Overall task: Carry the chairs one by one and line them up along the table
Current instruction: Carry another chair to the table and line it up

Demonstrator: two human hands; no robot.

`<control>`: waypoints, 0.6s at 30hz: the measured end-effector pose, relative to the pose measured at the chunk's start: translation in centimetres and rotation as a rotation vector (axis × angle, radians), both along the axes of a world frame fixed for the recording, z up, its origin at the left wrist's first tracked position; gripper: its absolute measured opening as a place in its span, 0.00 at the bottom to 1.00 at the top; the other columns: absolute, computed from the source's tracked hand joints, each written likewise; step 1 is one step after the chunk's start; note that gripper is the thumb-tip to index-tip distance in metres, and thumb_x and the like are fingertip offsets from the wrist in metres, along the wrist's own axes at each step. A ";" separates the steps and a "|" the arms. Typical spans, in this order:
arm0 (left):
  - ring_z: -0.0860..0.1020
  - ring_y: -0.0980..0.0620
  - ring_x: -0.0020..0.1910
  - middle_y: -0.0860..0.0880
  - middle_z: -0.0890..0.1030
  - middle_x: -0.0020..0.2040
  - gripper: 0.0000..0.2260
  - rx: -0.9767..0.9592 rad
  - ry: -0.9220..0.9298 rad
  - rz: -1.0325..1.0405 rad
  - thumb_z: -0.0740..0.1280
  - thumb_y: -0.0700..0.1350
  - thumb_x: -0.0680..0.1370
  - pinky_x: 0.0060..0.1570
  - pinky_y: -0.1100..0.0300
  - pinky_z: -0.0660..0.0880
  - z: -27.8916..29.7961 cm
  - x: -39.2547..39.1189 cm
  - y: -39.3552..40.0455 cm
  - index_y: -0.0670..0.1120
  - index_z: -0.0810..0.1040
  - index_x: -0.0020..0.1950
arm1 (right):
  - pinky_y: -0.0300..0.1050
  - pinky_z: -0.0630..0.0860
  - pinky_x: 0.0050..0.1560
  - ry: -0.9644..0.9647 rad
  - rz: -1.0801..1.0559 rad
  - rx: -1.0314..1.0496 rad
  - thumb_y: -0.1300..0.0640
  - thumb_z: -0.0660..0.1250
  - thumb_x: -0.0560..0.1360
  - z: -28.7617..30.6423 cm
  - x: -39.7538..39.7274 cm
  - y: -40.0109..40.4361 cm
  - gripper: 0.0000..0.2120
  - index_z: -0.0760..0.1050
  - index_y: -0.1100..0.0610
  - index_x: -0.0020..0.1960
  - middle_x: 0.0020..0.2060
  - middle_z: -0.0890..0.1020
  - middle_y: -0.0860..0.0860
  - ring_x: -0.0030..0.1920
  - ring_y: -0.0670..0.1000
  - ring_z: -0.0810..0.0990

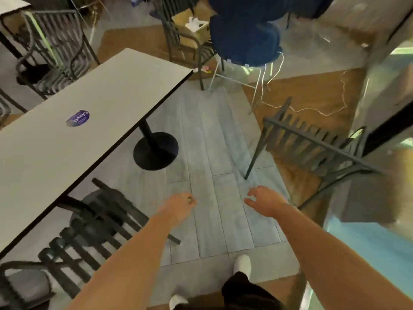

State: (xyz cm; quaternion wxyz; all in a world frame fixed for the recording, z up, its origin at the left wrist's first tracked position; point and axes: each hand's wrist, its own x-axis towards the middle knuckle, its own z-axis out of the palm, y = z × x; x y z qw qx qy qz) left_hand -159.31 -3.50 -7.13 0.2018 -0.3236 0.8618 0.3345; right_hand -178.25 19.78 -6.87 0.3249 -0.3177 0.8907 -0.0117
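A dark slatted metal chair (pixel 312 148) stands to the right, well apart from the long grey table (pixel 73 121); another slatted chair (pixel 93 222) sits tucked at its near edge. Left hand (pixel 178 203) and right hand (pixel 266 201) hover empty, fingers loosely curled, over the pale floor (pixel 212 153).

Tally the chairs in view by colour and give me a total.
Dark slatted metal chairs: 4
Blue padded chairs on white wire legs: 1
Total: 5
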 end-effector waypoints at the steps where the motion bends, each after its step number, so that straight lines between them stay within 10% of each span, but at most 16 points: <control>1: 0.79 0.53 0.39 0.49 0.83 0.49 0.13 0.016 0.022 -0.006 0.61 0.53 0.85 0.37 0.62 0.74 -0.1 -2.0 1.0 0.48 0.80 0.61 | 0.53 0.73 0.65 0.007 -0.019 0.006 0.38 0.59 0.82 0.1 -1.8 1.6 0.24 0.73 0.50 0.71 0.68 0.76 0.54 0.66 0.57 0.75; 8: 0.82 0.47 0.51 0.47 0.84 0.53 0.11 0.051 0.085 -0.131 0.66 0.51 0.83 0.55 0.53 0.79 -0.2 -15.1 7.5 0.47 0.83 0.59 | 0.54 0.76 0.63 0.051 -0.236 0.005 0.40 0.61 0.82 0.9 -11.7 11.2 0.22 0.75 0.52 0.69 0.63 0.80 0.54 0.62 0.58 0.79; 13: 0.82 0.48 0.50 0.49 0.84 0.52 0.11 -0.001 0.112 -0.272 0.66 0.52 0.83 0.46 0.58 0.74 0.4 -23.4 9.7 0.49 0.84 0.60 | 0.52 0.79 0.53 0.075 -0.364 0.032 0.47 0.61 0.81 1.1 -18.2 16.0 0.13 0.80 0.52 0.55 0.53 0.82 0.54 0.52 0.58 0.80; 18: 0.80 0.45 0.58 0.45 0.83 0.60 0.15 -0.020 0.129 -0.408 0.65 0.51 0.84 0.58 0.53 0.76 0.3 -32.5 9.9 0.46 0.81 0.67 | 0.56 0.76 0.61 0.099 -0.526 -0.016 0.48 0.61 0.81 1.1 -23.3 19.3 0.17 0.78 0.53 0.65 0.60 0.79 0.57 0.60 0.61 0.77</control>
